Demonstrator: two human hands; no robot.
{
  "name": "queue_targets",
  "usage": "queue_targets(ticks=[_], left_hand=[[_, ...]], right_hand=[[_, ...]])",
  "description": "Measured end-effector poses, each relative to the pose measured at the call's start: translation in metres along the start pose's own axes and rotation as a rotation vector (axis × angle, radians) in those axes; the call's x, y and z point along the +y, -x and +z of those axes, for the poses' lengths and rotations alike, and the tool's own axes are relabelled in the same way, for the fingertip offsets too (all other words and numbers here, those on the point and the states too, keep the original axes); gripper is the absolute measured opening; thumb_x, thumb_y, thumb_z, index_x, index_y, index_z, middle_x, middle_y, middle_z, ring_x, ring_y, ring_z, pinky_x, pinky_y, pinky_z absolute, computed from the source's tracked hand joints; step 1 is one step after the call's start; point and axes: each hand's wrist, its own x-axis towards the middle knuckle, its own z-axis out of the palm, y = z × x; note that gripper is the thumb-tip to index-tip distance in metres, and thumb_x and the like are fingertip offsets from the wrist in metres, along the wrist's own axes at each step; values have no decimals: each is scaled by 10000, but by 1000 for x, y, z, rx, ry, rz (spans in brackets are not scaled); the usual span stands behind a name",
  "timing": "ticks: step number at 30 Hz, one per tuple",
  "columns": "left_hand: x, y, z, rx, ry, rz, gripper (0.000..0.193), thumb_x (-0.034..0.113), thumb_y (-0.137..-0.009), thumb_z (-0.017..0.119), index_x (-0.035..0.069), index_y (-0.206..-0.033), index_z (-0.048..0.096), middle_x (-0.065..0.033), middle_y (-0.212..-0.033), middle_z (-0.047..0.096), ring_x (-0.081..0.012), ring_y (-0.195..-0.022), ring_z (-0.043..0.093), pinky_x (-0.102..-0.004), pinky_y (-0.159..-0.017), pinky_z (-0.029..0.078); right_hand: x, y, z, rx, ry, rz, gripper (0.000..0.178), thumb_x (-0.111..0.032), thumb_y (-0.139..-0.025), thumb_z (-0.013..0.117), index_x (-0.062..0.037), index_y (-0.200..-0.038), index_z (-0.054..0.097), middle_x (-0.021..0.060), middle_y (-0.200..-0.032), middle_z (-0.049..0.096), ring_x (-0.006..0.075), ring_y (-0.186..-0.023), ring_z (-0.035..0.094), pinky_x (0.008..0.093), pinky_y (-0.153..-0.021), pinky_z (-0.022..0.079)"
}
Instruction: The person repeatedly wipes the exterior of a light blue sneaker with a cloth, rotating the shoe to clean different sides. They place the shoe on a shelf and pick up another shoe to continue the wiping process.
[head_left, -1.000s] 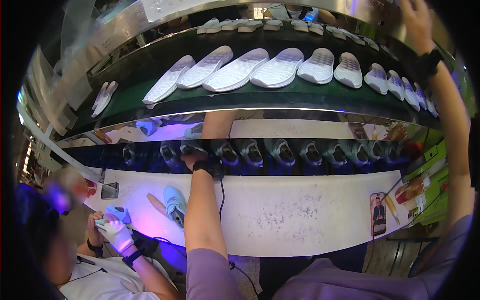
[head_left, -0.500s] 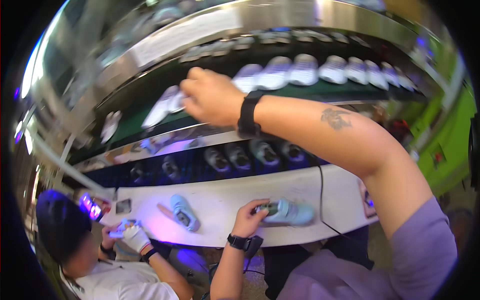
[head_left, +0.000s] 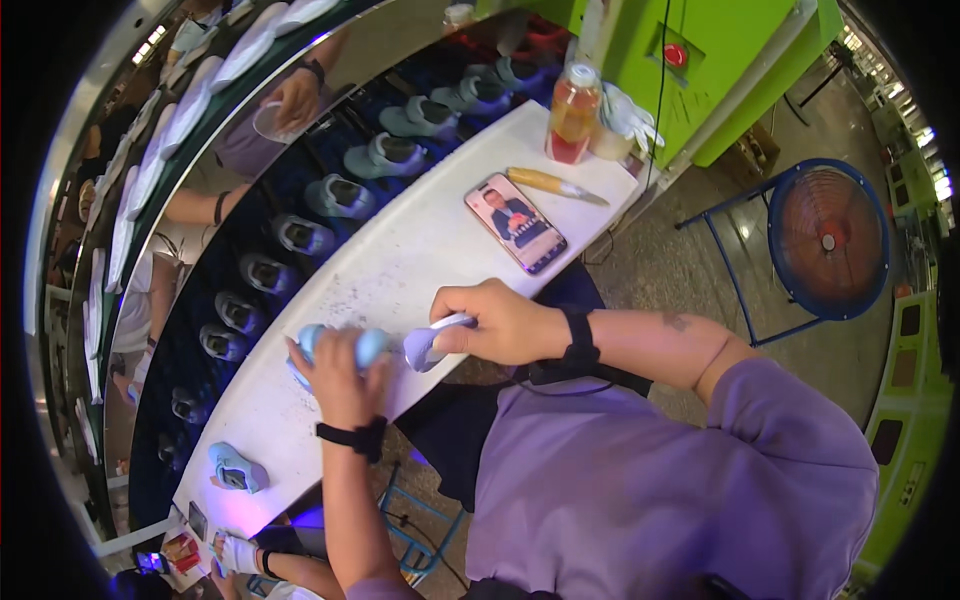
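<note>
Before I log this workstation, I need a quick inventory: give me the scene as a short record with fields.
Left hand: on a light-blue shoe; blurred, grip unclear
Right hand: holding a pale sole
White table: second shoe, lit phone, yellow-handled tool, bottle
Beyond table: row of shoes
Floor, right: blue-framed fan
Co-worker: gloved hand, lower left

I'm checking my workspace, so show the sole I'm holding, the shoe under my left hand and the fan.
Sole (head_left: 422, 349), head view: on its broad face.
Shoe (head_left: 372, 347), head view: on its rounded end.
Fan (head_left: 829, 242), head view: on its hub.
</note>
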Motion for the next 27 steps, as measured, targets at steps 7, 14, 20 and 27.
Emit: queue_targets(ticks=[7,14,20,27], left_hand=[[82,-13,6,460,1212,-303,468,352,-913,714,-21,-1167,591,-100,-1144,620,-173,-959,615,-323,-877,498],[115,-7,-15,420,888,-450,304,202,-894,677,18,-1111,571,-126,-1127,585,-175,-899,577,-308,-733,489],[145,18,-24,376,983,-309,522,519,-819,778,36,-924,609,-191,-1420,386,-236,-1010,553,-329,-843,511],[150,30,-10,390,913,-282,344,185,-764,861,18,-885,585,-236,-1349,479,-219,-903,635,-347,-852,517]], right_hand=[[1,5,-4,1,-219,-187,229,-213,-905,721,9,-906,662,165,-1300,555,237,-1140,587,359,-964,462],[14,4,-15,-18,-287,-108,218,-204,-933,672,6,-881,645,168,-1338,546,228,-1205,550,366,-1020,424],[9,11,-11,-40,-292,-86,350,-343,-930,672,4,-882,655,202,-1328,552,253,-1181,558,382,-997,436],[20,33,-3,10,-251,-55,376,-325,-853,787,-22,-888,566,210,-1265,572,247,-1130,573,355,-957,450]])
